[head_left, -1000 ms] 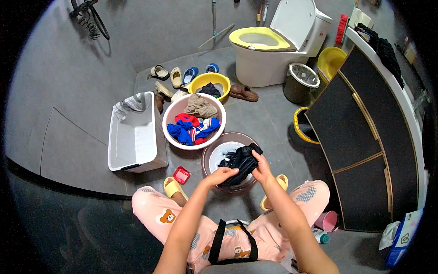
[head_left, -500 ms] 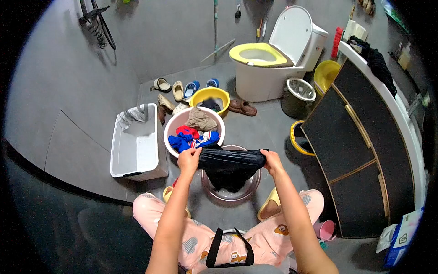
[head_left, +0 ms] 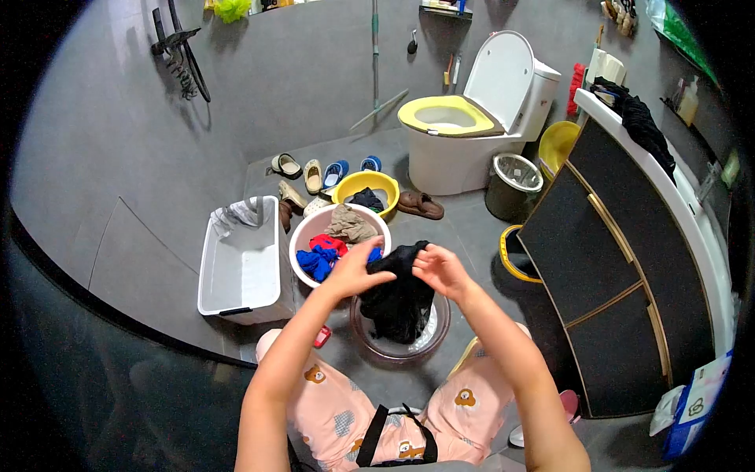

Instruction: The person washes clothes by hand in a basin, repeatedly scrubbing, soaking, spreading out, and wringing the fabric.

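Note:
A black garment point(head_left: 399, 303) hangs bunched over a dark translucent basin point(head_left: 401, 355) on the floor in front of me, its lower part inside the rim. My right hand point(head_left: 442, 271) pinches the garment's upper right edge. My left hand point(head_left: 354, 271) is at its upper left side, thumb and fingers spread apart against the cloth. Just behind stands a pale pink basin point(head_left: 300, 271) with a beige cloth point(head_left: 351, 224) and red and blue clothes point(head_left: 318, 262), partly covered by my left hand.
A white plastic bin point(head_left: 206, 283) stands at left. Farther back are a yellow basin point(head_left: 387, 182) holding dark cloth, several shoes point(head_left: 313, 176), a toilet point(head_left: 448, 161) and a trash can point(head_left: 511, 189). A black cabinet point(head_left: 621, 291) bounds the right side.
The black garment was stretched wide between both hands; now it is gathered, and the hands have come closer together. The left hand's fingers have spread. The view has tilted slightly upward.

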{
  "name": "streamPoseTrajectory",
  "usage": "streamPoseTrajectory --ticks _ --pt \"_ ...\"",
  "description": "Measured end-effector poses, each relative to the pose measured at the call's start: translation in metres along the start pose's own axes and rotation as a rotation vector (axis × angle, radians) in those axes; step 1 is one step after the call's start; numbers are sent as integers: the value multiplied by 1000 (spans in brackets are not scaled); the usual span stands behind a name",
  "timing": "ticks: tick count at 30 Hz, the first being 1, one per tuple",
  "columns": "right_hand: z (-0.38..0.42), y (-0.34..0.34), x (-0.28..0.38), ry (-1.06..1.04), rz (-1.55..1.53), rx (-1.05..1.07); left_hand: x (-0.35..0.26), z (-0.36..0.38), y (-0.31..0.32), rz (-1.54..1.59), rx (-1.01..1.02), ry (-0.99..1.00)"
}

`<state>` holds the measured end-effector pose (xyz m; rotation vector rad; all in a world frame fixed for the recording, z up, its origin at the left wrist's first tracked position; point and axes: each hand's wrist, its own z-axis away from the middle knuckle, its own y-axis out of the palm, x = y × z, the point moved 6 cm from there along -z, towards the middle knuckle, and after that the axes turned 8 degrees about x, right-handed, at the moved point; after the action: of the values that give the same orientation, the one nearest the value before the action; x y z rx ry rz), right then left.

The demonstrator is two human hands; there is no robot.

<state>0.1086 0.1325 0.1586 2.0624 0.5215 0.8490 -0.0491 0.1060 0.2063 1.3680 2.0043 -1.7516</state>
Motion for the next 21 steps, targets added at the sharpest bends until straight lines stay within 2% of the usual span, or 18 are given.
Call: streamPoseTrajectory --ticks 2,3,5,6,7,8,10,11,12,14,15,16,18,21 --pt "-9 -13 -15 -64 30 112 6 -8 22 -47 116 -32" --pt "-9 11 -16 -91 415 -517 15 -8 25 16 123 -79" --pt "0 -6 -15 -21 817 -609 32 -10 29 142 136 -169" --pt "7 -21 -18 16 1019 -650 40 -12 29 353 60 -156" --pt "21 -55 -26 41 1201 -587 50 -11 31 562 -15 -144" --pt "29 -66 -38 165 1316 -543 58 -8 31 773 -88 -137" --pt "33 -71 -53 424 1851 -327 43 -10 21 881 -69 -147" --pt "40 -78 -60 372 2114 -221 40 -11 20 936 -45 -127" --pt "41 -82 -59 510 2198 -191 37 -12 19 992 -25 -108" --pt "45 -78 -58 809 2345 -114 42 -9 9 954 -148 -113" --pt "45 -81 -53 1068 2445 -41 49 -8 5 1000 -231 -165" --pt "45 -73 -46 975 2537 -41 59 -9 2 948 -251 -170" --pt "37 -61 -35 824 2521 38 72 -13 0 843 -175 -162" --pt "23 -33 -31 574 2228 76 90 -11 12 769 -140 -299"
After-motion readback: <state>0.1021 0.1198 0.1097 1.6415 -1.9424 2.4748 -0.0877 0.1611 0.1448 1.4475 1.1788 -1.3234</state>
